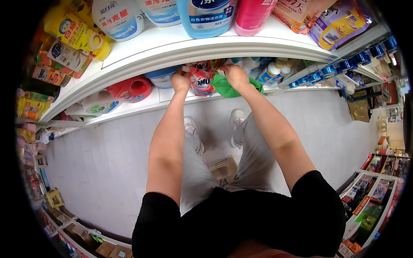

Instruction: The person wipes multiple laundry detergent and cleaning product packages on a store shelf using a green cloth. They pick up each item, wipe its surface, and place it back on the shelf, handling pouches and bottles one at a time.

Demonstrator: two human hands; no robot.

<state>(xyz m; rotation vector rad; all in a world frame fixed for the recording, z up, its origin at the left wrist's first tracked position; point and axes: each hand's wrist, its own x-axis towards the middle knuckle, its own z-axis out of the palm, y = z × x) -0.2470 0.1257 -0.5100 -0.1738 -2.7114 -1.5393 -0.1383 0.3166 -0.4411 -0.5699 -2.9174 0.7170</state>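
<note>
My left hand [180, 81] is closed at the side of a red laundry detergent pack [202, 82], up by its white cap. That pack stands near the front edge of the lower white shelf [165, 95]. My right hand [236, 77] grips a green cloth [232, 89], which hangs down over the shelf edge just right of the red pack. Left of my left hand sit a blue tub [161, 78] and a red jug [130, 89] lying on its side. White bottles with blue labels [272, 71] stand to the right of the cloth. The upper shelf partly hides the things behind my hands.
Above my hands, the upper shelf edge [206, 50] curves across, carrying a blue bottle [206, 19], a pink bottle [254, 17] and pouches. A row of blue-capped items [344, 65] lines the right side. Between my legs is a beige stool [224, 170].
</note>
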